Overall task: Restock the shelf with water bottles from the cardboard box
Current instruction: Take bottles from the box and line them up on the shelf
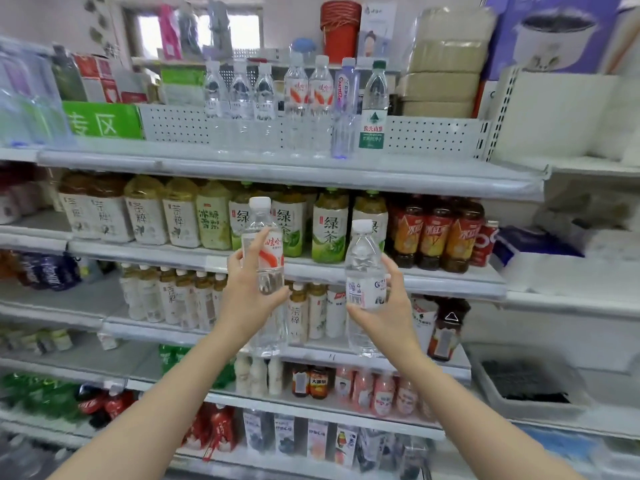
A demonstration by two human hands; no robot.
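The left hand gripped a red-label bottle, the right hand a clear bottle, both upright below the top shelf. Pushed in carelessly, either could topple the row standing there, or slip from its one-handed grip.

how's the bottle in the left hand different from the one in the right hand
The left-hand bottle carries a red and white label; the right-hand bottle has a white label with blue print and a barcode. The left-hand bottle is held higher than the right-hand bottle. Both are clear, white-capped and upright.
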